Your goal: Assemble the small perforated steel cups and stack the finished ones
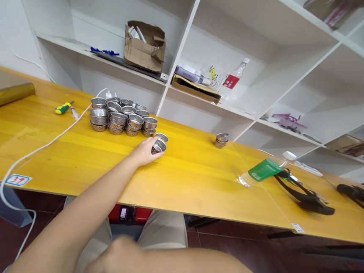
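My left hand [144,152] reaches across the table, its fingers closed round a small perforated metal cup [160,146]. Just behind that one, another such cup [162,137] partly shows. To the left, several more shiny cups [118,118] stand in stacked rows, with holes punched through their sides. Farther right, a short stack of the same cups [222,140] sits apart near the shelf. Low in the view and close to my lap, my right hand [112,266] is curled into a fist, blurred, with nothing visible in it.
A white cable [47,145] runs over the yellow table [186,187] and off its front edge. A screwdriver [64,107] lies at the left. On the right are a green-labelled bottle [264,170] and a black strapped item [305,198]. White shelving [188,25] backs the table.
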The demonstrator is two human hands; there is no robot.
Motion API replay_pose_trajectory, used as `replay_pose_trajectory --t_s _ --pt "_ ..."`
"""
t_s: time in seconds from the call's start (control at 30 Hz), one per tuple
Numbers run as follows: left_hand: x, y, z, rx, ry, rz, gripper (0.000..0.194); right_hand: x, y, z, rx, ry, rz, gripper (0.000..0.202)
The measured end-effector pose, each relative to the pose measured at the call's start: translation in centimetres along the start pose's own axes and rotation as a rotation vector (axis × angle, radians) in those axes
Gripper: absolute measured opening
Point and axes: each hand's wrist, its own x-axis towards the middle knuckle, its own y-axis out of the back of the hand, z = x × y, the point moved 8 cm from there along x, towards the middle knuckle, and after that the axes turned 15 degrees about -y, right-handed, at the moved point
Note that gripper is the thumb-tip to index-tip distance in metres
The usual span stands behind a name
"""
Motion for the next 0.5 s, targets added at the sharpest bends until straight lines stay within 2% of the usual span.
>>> replay_pose_trajectory --t_s 0.03,0.07,0.17,0.27,0.33,0.37,0.43,0.5 --pt "0.0 -0.1 0.0 0.002 -0.006 0.007 0.073 0.0 1.8 1.8 -0.026 -0.028 0.06 0.039" --pt "0.0 -0.2 0.1 0.003 -0.012 0.011 0.073 -0.5 4.3 3.1 -0.084 -0.029 0.184 0.042" --pt "0.2 -0.7 0.1 0.009 -0.017 0.01 0.072 -2.9 11.7 5.4 -0.205 0.024 0.46 0.04" --pt "0.4 -1.0 -0.1 0.029 0.0 0.009 0.071 -3.8 21.2 10.0 -0.231 -0.231 0.8 0.03" --pt "0.6 -1.0 -0.2 0.041 -0.004 0.01 0.07 -2.9 26.8 13.8 -0.236 -0.357 0.954 0.015" --pt "0.8 -1.0 -0.2 0.045 -0.013 0.009 0.07 -2.0 29.0 15.8 -0.234 -0.379 0.993 0.013" --pt "0.9 -0.7 -0.3 0.05 -0.028 0.004 0.068 0.5 32.1 19.7 -0.192 -0.4 1.001 0.028" --pt "1.0 -0.4 -0.6 0.043 -0.042 0.002 0.066 2.9 33.5 23.3 -0.071 -0.434 0.957 0.035"
